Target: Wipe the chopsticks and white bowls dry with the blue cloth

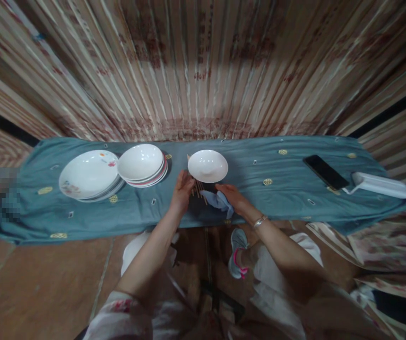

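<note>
A white bowl [208, 165] is held up in front of me over the middle of the table. My left hand [182, 190] grips its lower left rim, thumb toward the bowl and the other fingers partly hidden. Close to its lower right edge is my right hand [233, 197], closed on a light blue cloth [219, 200] that droops to the left of the fingers. Whether that hand also bears the bowl's weight, I cannot tell. Several wooden chopsticks [200, 190] lie beneath the bowl, between my hands, partly covered by bowl and cloth.
On the teal tablecloth [245, 165], a stack of floral plates [91, 174] and a stack of white bowls [142, 163] stand at left. A black phone [325, 171] and a white object with a thin handle [382, 185] lie at right. A curtain [203, 94] hangs behind.
</note>
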The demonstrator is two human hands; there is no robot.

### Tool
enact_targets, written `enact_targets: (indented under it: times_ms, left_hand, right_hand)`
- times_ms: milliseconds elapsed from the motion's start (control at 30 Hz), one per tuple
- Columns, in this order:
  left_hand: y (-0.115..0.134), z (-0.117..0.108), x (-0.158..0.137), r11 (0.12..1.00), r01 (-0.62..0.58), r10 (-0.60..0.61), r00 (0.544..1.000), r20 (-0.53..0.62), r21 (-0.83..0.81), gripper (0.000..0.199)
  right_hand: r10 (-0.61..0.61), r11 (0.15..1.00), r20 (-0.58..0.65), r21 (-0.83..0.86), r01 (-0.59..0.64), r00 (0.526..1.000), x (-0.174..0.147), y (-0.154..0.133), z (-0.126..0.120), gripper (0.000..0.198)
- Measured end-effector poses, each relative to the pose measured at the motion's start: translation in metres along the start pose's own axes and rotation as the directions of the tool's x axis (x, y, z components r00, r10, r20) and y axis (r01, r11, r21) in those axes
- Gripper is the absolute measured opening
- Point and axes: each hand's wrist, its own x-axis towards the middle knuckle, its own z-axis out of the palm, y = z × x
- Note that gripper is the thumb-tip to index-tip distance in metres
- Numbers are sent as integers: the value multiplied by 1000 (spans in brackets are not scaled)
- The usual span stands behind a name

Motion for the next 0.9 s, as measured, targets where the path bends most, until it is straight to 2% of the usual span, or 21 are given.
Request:
enact_targets:
  times_ms: [167, 300, 400, 467, 533, 600, 767, 900]
  left_hand:
    - [18, -10, -10, 1000, 12, -13, 995, -100, -16, 40]
    - [27, -23, -13, 1000, -22, 19, 993, -119, -21, 36]
    - [28, -31, -16, 1000, -14, 15, 991, -135, 7, 39]
    - [25, -35, -20, 999, 14, -9, 992, -129, 34, 41]
    - [21, -39, -24, 997, 43, -36, 994, -107, 63, 43]
    - [19, -41, -27, 995, 58, -51, 995, -85, 77, 43]
    - [23, -48, -27, 998, 51, -46, 993, -109, 42, 37]
    - [35, -56, -28, 999, 15, -13, 999, -51, 33, 29]
  right_hand:
    - [5, 997, 148, -82, 7, 989, -13, -14, 8, 29]
    - [-77, 958, 191, -258, 125, 979, -12, -22, 20, 28]
    - [-152, 817, 188, -528, 231, 970, -5, -19, 24, 25]
    - [-161, 661, 166, -714, 232, 973, 1, -14, 25, 23]
    - [-145, 529, 135, -826, 192, 980, 5, -9, 26, 23]
    - [-132, 490, 145, -850, 192, 981, 8, -7, 29, 25]
    - [-147, 543, 268, -783, 304, 952, 10, -11, 38, 30]
    - [-171, 465, 289, -819, 336, 942, 2, -20, 42, 28]
